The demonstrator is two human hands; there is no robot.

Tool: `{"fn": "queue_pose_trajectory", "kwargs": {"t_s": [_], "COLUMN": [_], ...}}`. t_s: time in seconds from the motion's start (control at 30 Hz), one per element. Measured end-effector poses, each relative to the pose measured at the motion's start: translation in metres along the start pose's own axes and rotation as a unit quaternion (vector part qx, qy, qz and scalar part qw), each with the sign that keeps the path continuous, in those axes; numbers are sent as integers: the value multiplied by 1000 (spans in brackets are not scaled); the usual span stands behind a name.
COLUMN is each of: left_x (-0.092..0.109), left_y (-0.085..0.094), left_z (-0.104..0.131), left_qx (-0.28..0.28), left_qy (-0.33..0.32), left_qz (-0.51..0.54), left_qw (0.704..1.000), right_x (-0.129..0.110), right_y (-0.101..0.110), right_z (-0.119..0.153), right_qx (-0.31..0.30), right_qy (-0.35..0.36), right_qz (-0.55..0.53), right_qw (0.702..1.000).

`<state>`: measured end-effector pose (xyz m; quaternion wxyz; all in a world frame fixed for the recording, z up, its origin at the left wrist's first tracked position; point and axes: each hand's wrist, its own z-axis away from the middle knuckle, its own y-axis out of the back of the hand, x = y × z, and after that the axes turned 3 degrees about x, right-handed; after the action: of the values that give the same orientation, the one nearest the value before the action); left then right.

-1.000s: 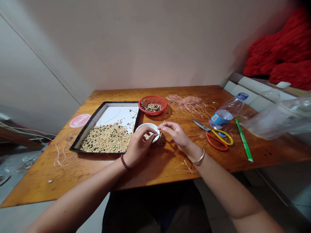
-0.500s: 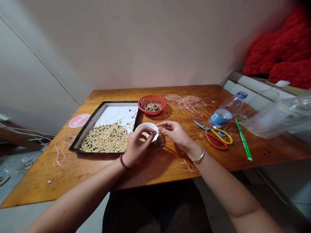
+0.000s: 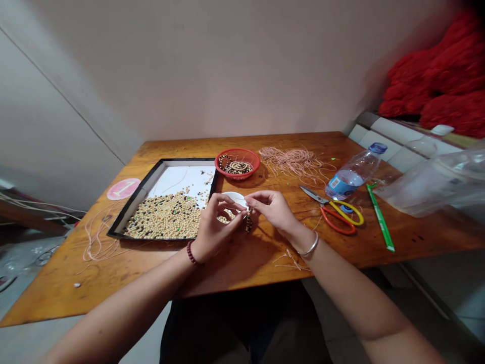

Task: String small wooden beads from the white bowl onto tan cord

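Head view: my bead string (image 3: 248,223) hangs just under my fingertips, between my two hands. A moment ago it hung like a wide loop; now it looks thin and bunched. I think it turned or folded, so the work is still in my fingers and not done. My right hand (image 3: 275,210) has its thumb and pointer pinched shut on the top of the string. My left hand (image 3: 217,227) has its thumb and pointer close together, but I can't tell if they grip anything.

Just past my left fingers is a white bowl (image 3: 235,195), with pale beads in it, partly hidden by that hand. Left of my fingers, a black tray (image 3: 118,225) has lots of pale beads, some dark and a few green, mostly at its near end. Farther away, straight past my fingers, a red basket (image 3: 237,176) holds finished-looking strings of beads (image 3: 240,167).
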<state>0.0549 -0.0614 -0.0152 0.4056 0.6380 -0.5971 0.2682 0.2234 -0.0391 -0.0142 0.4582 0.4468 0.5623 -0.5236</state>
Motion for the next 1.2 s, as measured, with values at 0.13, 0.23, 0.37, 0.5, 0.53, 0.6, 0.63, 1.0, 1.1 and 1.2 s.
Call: {"fn": "queue_pose_trajectory", "kwargs": {"t_s": [0.13,0.23,0.37,0.5,0.53,0.6,0.63,1.0,1.1,1.2], "left_x": [0,-1,-3,-3,-3,-2,-2,-5,-5,-5], "left_y": [0,2,5,7,6,6,5,4,5,5], "left_z": [-2,-3,-3,-4,-4,-5,-5,-2,-3,-4], "left_qx": [-4,-9,1,-2,-2,-4,-5,-9,-5,-3], "left_qy": [-13,-33,-68,-92,-96,-94,-87,-38,-27,2], "left_qz": [-26,-83,-139,-152,-151,-138,-126,-102,-103,-94], "left_qw": [1000,996,988,984,984,986,988,994,994,996], "right_x": [0,-1,1,2,2,2,2,2,1,0], "right_y": [0,0,2,2,2,1,1,1,1,1], "right_z": [0,1,1,2,2,3,3,1,2,3], "right_qx": [-4,-20,-41,-55,-59,-63,-63,-36,-42,-43], "right_qy": [-6,-6,-4,-17,-21,-26,-27,-33,-48,-60], "right_qz": [-9,0,11,13,11,2,-3,-19,-35,-46], "right_qw": [1000,1000,999,998,998,998,998,999,997,996]}}
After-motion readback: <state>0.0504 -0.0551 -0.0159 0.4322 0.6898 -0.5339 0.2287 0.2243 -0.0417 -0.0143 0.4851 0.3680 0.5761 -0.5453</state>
